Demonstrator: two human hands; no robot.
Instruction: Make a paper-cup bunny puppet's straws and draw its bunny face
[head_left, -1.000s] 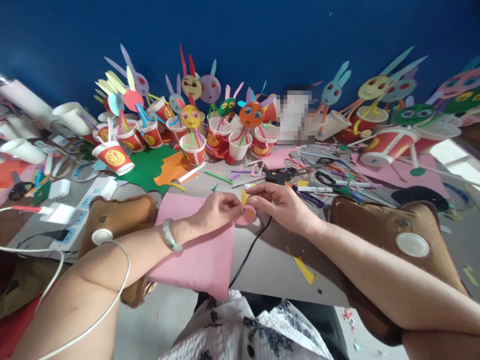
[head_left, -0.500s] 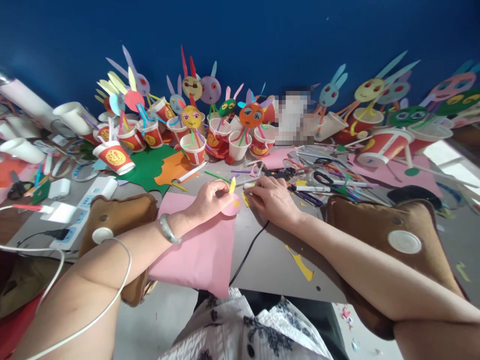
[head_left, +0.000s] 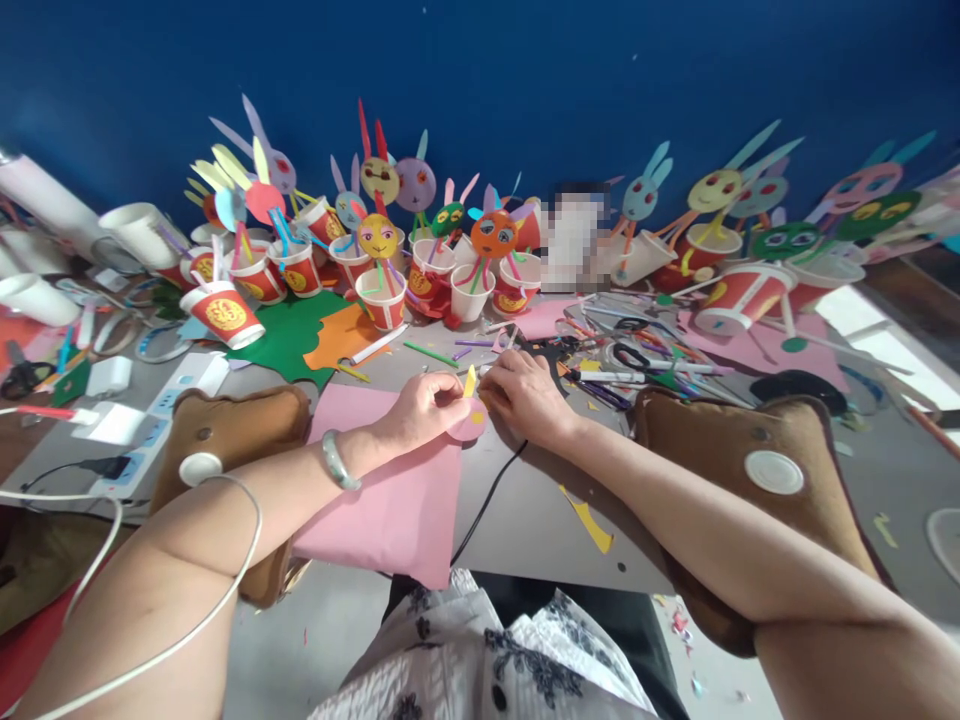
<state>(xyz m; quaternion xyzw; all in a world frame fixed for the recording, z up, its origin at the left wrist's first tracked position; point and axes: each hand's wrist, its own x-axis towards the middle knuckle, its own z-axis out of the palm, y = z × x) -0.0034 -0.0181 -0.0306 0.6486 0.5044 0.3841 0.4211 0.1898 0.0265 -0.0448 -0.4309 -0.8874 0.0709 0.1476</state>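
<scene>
My left hand (head_left: 429, 410) pinches a pink paper disc (head_left: 466, 430) by its left side, above the table. A pointed yellow paper strip (head_left: 470, 381) stands up from the disc's top, and a small yellow spot shows on its face. Close against the disc's right edge is my right hand (head_left: 525, 392), palm down with its fingers drawn together. Whatever lies between those fingertips is hidden. Under my left wrist a sheet of pink paper (head_left: 382, 510) covers part of the table and hangs over its front edge.
Paper cups with paper rabbit faces (head_left: 380, 292) line the back. Pens and scraps (head_left: 622, 378) lie beyond my right hand. Brown cushions (head_left: 705, 480) flank my arms. A black cable (head_left: 491, 500), a yellow offcut (head_left: 591, 522) and a power strip (head_left: 161, 415) are on the table.
My right hand has moved left to the disc's edge, and the yellow piece that showed by its fingertips is no longer clearly visible. My left hand keeps its pinch on the disc.
</scene>
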